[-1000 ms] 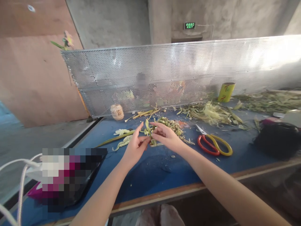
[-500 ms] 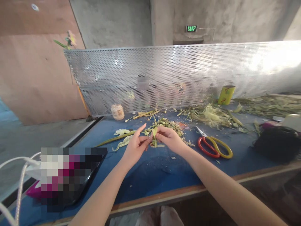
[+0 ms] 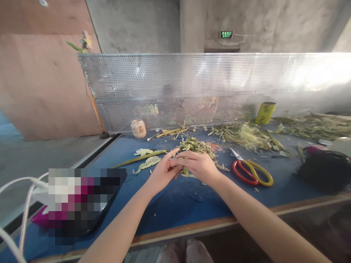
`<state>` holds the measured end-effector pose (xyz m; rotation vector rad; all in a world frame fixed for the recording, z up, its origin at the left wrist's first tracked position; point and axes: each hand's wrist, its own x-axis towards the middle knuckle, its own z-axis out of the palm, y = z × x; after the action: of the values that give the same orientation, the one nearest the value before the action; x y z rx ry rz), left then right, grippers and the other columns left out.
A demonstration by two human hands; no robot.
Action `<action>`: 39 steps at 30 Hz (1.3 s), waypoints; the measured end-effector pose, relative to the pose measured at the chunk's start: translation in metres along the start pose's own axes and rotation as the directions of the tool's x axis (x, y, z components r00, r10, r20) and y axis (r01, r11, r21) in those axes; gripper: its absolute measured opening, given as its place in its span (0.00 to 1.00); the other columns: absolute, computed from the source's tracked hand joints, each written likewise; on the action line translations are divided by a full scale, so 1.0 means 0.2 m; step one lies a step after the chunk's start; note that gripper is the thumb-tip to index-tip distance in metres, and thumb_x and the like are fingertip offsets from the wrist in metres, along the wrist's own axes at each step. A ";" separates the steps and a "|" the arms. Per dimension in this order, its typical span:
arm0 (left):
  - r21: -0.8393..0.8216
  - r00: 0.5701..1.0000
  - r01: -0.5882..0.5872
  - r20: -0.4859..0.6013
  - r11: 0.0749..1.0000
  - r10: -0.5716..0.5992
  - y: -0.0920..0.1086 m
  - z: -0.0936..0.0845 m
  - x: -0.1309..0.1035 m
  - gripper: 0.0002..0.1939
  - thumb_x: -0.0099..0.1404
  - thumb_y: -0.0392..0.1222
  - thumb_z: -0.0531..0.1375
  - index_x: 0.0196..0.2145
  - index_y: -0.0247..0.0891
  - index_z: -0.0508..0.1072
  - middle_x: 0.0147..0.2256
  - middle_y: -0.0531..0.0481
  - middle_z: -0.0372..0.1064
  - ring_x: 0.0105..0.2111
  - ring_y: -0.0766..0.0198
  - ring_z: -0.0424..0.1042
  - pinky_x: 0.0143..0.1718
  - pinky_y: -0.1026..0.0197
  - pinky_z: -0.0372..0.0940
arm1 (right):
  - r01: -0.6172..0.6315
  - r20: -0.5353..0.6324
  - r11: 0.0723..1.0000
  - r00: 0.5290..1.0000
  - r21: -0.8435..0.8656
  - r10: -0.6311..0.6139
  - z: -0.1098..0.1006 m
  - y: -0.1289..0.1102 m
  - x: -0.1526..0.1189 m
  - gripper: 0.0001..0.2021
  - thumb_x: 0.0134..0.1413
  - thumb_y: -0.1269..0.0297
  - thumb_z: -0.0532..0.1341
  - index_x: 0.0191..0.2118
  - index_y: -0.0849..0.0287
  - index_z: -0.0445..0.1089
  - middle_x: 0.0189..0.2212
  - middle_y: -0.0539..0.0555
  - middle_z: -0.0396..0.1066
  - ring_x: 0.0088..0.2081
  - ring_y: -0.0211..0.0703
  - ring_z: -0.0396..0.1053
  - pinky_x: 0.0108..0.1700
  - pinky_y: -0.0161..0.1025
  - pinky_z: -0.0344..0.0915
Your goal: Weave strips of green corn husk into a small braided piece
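Note:
My left hand and my right hand meet above the blue table. Between them is a pale green leafy strip, mostly covered by my fingers. My left hand pinches it from the left, index finger pointing up and away. The fingers of my right hand reach across over the left fingertips. Just beyond lies a heap of chopped green plant bits. To the left rest a long green stalk and a curled pale leaf.
Scissors with red and yellow handles lie at the right. Behind them are dry green husks and a yellow can. A wound roll stands near the perforated metal screen. A dark bundle sits far right.
My right fingers have swung left over my left fingertips, covering more of the leafy strip that stood upright between my hands. The view has shifted slightly.

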<state>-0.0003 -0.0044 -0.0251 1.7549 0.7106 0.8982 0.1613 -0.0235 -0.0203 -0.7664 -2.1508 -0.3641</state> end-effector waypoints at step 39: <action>0.089 0.981 0.073 -0.185 0.993 -0.055 0.01 -0.02 0.01 0.29 0.55 0.38 0.55 0.54 0.32 0.53 0.29 0.47 0.70 0.18 0.71 0.60 0.23 0.65 0.56 | -0.372 0.141 0.822 0.928 0.432 0.346 0.03 0.02 0.03 0.02 0.48 0.72 0.57 0.29 0.59 0.66 0.37 0.53 0.65 0.31 0.34 0.63 0.30 0.32 0.62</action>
<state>-0.0031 -0.0013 -0.0217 1.7370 0.9384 1.0039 0.1570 -0.0143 -0.0187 -0.8869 -1.9708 0.3559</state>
